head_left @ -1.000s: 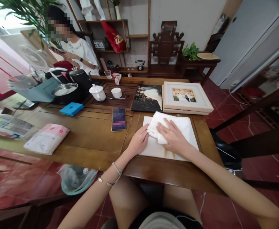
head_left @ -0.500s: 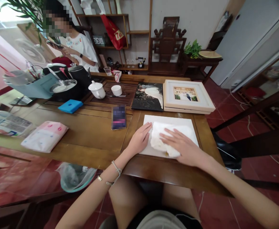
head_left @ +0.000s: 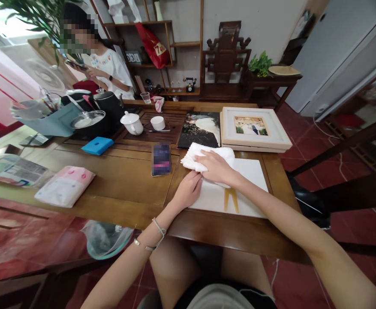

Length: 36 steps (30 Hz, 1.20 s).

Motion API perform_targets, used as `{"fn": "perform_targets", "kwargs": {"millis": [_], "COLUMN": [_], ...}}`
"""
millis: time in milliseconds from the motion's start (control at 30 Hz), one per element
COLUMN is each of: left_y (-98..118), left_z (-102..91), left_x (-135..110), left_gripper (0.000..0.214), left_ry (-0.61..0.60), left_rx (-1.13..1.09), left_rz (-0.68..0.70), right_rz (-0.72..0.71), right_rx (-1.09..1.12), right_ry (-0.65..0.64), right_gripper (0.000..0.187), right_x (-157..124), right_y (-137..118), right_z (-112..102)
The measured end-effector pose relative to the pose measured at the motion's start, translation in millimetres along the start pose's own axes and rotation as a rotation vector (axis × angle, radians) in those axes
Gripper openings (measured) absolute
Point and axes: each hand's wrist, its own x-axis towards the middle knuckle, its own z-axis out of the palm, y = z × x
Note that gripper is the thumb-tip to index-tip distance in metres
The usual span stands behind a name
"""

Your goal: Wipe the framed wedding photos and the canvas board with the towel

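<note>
A flat white board (head_left: pixel 250 171) lies near the table's front edge, with a gold-brown forked piece (head_left: pixel 230 201) showing on its lower part. My right hand (head_left: pixel 214 165) presses on a folded white towel (head_left: pixel 192 156), its fingers bent over the fabric. The towel covers the board's upper left corner and sticks out past its far edge. At the board's left edge is my left hand (head_left: pixel 189 189), fingers together and curled against the edge, close below the towel.
Behind the board are a dark photo panel (head_left: pixel 199 128) and stacked white picture frames (head_left: pixel 284 139). Leftward lie a phone (head_left: pixel 161 159), a blue box (head_left: pixel 97 146) and a tissue pack (head_left: pixel 64 186). A lidded white teacup (head_left: pixel 132 123) stands farther back. Another person (head_left: pixel 110 71) holds a phone.
My right hand has slid the towel left and away from me across the board, uncovering the gold-brown forked piece. The left hand stays at the left edge, slightly nearer me.
</note>
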Motion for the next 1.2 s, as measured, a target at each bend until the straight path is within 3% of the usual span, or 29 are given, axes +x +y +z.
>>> {"fn": "perform_targets", "kwargs": {"millis": [300,400,600,700,833,933,1100,1200], "left_y": [-7.0,-6.3,-2.7,-3.6,-6.5,-7.0,-4.6,-3.6], "left_z": [4.9,4.4,2.6,3.4,4.8,4.8,3.4,2.8], "left_x": [-2.7,-2.6,-1.6,-1.8,-2.8,-3.1,-2.4,-2.0], "left_gripper": [0.046,0.046,0.045,0.045,0.045,0.045,0.045,0.045], "left_ry": [-0.012,-0.009,-0.013,-0.015,0.002,0.003,-0.017,-0.022], "left_rx": [0.002,-0.003,0.010,0.012,-0.010,-0.010,0.014,0.018], "left_rz": [0.024,0.020,0.006,0.009,0.020,0.018,0.010,0.008], "right_rz": [0.148,0.215,0.181,0.020,-0.248,-0.279,0.028,0.158], "right_rx": [-0.054,-0.063,0.044,0.114,0.121,0.129,0.089,0.016], "right_ry": [0.122,0.174,0.190,0.155,-0.033,-0.076,0.201,0.277], "right_gripper": [0.068,0.068,0.073,0.082,0.090,0.089,0.078,0.064], "right_x": [-89.3,-109.2,-132.5,-157.8,-184.8,-181.8,-141.4,-120.6], "right_y": [70.9,80.7,44.4,11.6,-18.0,-7.4,60.6,86.3], "right_z": [-12.7,-12.3,1.6,7.9,5.7,0.5,-1.9,-1.0]}}
